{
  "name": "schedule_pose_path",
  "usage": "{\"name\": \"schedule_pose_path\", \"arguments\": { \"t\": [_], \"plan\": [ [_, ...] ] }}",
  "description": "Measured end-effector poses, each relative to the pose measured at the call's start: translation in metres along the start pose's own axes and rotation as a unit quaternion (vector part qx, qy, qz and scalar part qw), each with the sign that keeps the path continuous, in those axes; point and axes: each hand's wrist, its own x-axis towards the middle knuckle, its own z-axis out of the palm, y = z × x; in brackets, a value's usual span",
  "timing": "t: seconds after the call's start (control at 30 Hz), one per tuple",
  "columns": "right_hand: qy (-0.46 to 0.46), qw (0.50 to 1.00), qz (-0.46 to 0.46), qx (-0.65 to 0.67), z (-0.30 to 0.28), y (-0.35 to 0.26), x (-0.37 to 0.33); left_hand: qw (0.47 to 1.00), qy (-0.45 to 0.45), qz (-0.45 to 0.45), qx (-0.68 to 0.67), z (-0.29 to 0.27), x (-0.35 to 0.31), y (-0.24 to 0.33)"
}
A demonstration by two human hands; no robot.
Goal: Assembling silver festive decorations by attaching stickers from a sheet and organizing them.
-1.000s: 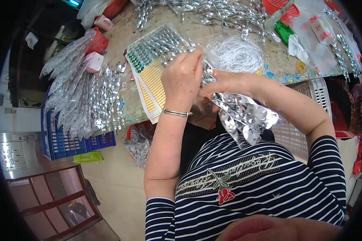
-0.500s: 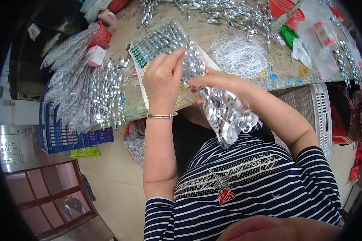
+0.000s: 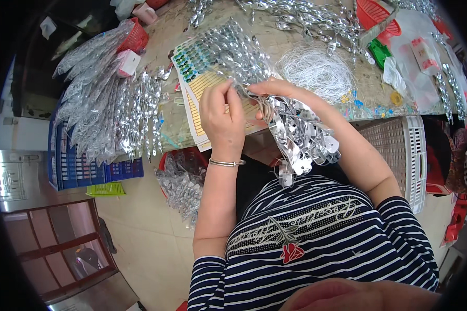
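A bundle of shiny silver twisted foil strips (image 3: pixel 303 137) runs through my right hand (image 3: pixel 277 92), whose fingers are wrapped round it. Its wide ends hang toward my striped shirt, while the thin far part fans out over the table. Close beside it, my left hand (image 3: pixel 222 111) has thumb and forefinger pinched together near the strips; whatever is between the fingertips is too small to make out. Under the hands lie sheets (image 3: pixel 196 96) of green-blue oval stickers and yellow rows, partly covered by the strips.
A coil of white string (image 3: pixel 316 72) lies right of the strips. More silver strips (image 3: pixel 140 116) and plastic-wrapped ones hang off the table's left edge above a blue crate (image 3: pixel 80 168). A red basket (image 3: pixel 379 20) and a green holder (image 3: pixel 380 53) stand at far right; a white crate (image 3: pixel 414 155) is below.
My left hand has come down and slightly right, toward my right hand. More of the sticker sheets shows. The whole view has shifted a little.
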Motion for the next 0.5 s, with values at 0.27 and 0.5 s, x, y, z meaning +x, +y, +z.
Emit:
{"name": "schedule_pose_path", "arguments": {
  "t": [0.27, 0.5],
  "plan": [
    [0.076, 0.991, -0.052, -0.1, 0.003, 0.024, -0.015, 0.998, 0.039, 0.04, 0.011, 0.005, -0.001, -0.004],
    [0.011, 0.998, -0.005, -0.068, -0.023, 0.023, 0.038, 0.997, -0.015, 0.007, -0.078, 0.009, 0.001, 0.015]
  ]
}}
